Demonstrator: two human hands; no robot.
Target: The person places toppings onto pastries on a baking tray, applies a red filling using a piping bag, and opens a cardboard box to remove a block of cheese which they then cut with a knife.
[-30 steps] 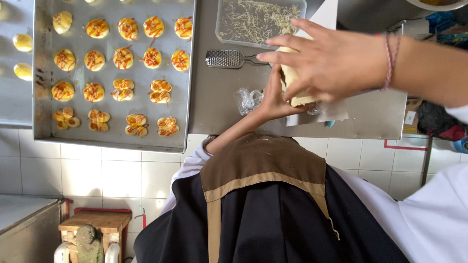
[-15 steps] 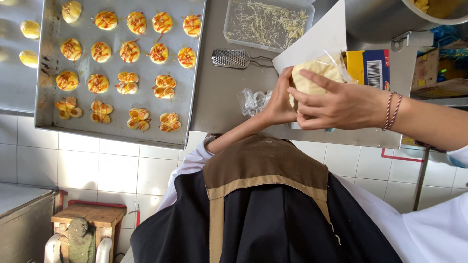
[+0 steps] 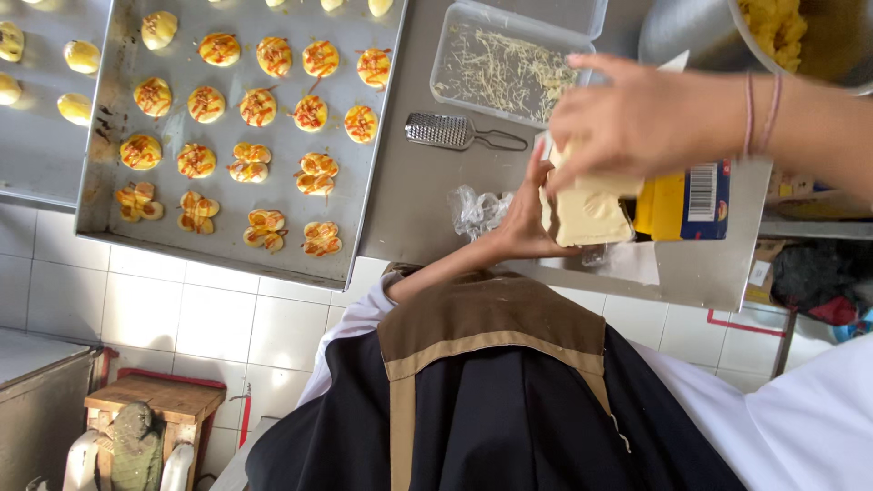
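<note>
A metal baking tray [image 3: 382, 173] of round pastries streaked with red sauce lies to the left of the pale block of cheese [image 3: 589, 211], the landmark here. Above the block sits a clear plastic tub [image 3: 455, 41] holding shredded cheese, with a small metal grater [image 3: 441, 130] just left of it. The right hand [image 3: 637, 123] grips the block's top, fingers curled; the left hand [image 3: 526, 218] cups its left side. A blue-and-yellow carton [image 3: 691, 200] touches its right.
</note>
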